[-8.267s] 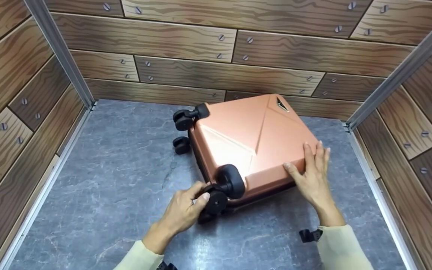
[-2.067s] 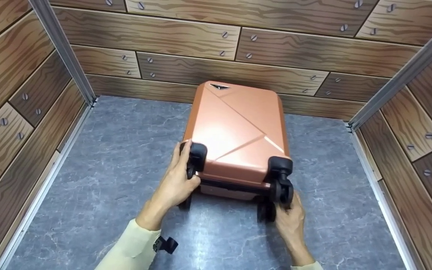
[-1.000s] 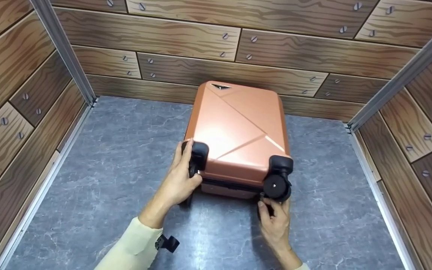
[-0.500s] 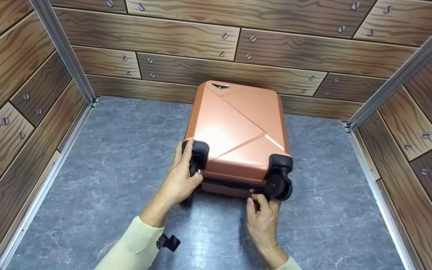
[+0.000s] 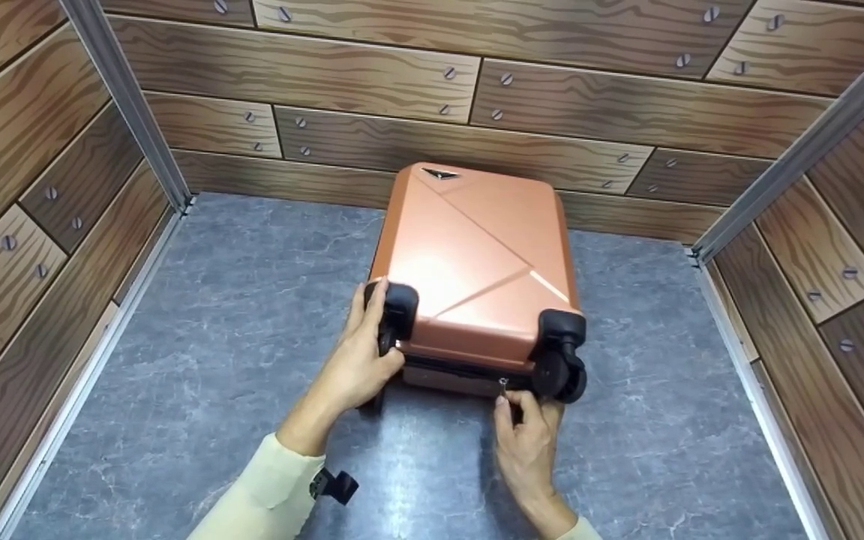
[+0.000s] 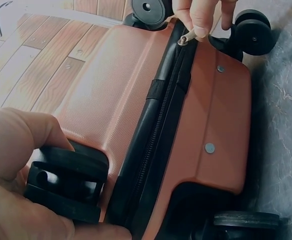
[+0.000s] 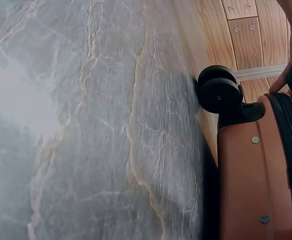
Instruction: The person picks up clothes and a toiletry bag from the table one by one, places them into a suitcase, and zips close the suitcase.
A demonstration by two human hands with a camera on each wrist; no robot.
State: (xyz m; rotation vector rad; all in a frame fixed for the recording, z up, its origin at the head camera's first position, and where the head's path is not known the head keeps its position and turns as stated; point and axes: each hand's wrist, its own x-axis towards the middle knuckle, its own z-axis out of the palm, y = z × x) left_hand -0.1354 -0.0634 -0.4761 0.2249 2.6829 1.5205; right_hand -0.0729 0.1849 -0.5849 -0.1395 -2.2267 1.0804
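A rose-gold hard-shell suitcase (image 5: 477,255) lies flat on the floor, its wheeled end towards me. My left hand (image 5: 361,360) holds its near left corner; in the left wrist view the fingers and thumb close around a black caster wheel (image 6: 68,172). At the near right, below another caster wheel (image 5: 558,367), my right hand (image 5: 528,442) pinches a small metal zipper pull (image 6: 183,41) between thumb and index finger. A black zipper (image 6: 158,117) runs along the end of the case, its teeth together over the stretch between the hands. Most of my right hand is out of the right wrist view.
Grey marbled floor (image 5: 252,300) surrounds the suitcase. Wood-patterned panels (image 5: 372,75) rise at the back, left (image 5: 27,225) and right (image 5: 844,247), with metal posts (image 5: 132,112) in the corners. The suitcase's far end is close to the back panel.
The suitcase has turned from wheels-left to wheels towards me. My right hand has moved from its side to the right wheel, then slightly left with the zipper pull. My left hand stays at the left wheel lately.
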